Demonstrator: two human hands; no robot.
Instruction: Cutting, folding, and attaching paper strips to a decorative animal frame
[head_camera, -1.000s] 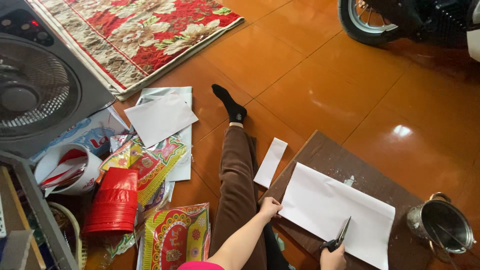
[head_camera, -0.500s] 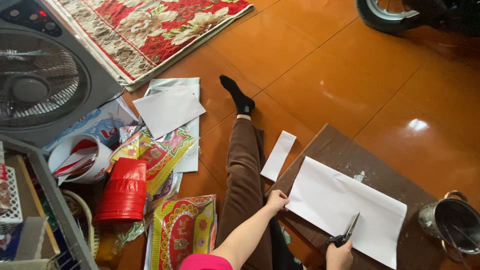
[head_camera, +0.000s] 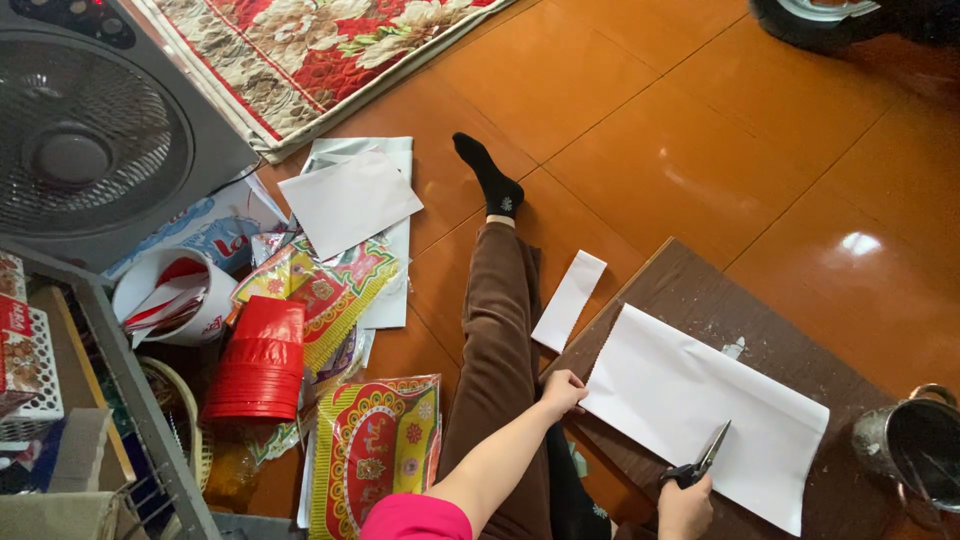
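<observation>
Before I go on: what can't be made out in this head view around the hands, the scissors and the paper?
- Right hand: cut off by the bottom edge.
- Scissors: handles hidden in that hand; blades too small to tell open or closed.
- Left hand: its fingers curl at the white sheet edge; grip unclear.
- Metal pot: cut off by the right edge.

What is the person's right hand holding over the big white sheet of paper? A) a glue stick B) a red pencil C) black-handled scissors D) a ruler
C: the right hand grips black-handled scissors with the blades pointing up over the big white sheet of paper, while the left hand presses down the sheet's edge.
</observation>
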